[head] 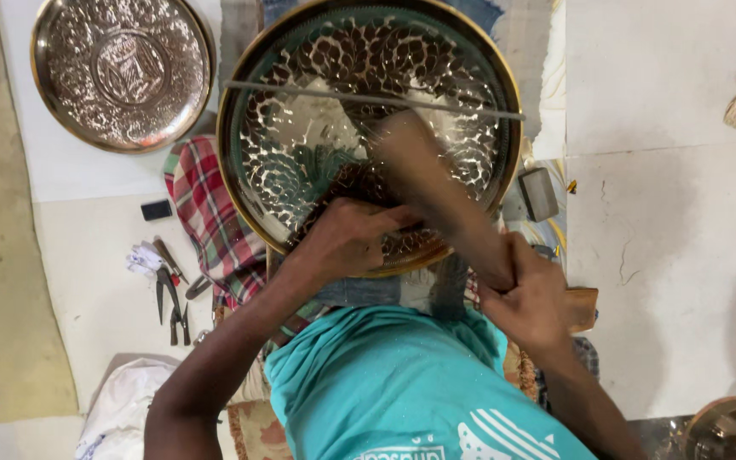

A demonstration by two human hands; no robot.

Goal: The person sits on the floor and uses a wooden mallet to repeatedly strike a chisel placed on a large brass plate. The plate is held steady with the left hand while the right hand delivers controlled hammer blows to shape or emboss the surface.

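Observation:
A large round engraved metal plate (300,145) with a brass rim lies in front of me, covered in a leaf pattern. My left hand (342,238) rests on its near edge, fingers pinched together on a small tool I cannot make out. My right hand (530,302) grips the handle of a wooden mallet (436,183), blurred with motion, whose head is over the plate's middle. A thin metal rod (317,92) lies across the upper part of the plate.
A second, smaller engraved plate (121,68) sits at the far left. A red checked cloth (206,204), pliers and small tools (168,294), a black block (156,209) and a grey block (538,194) lie around. A shiny metal vessel (730,430) is at the bottom right.

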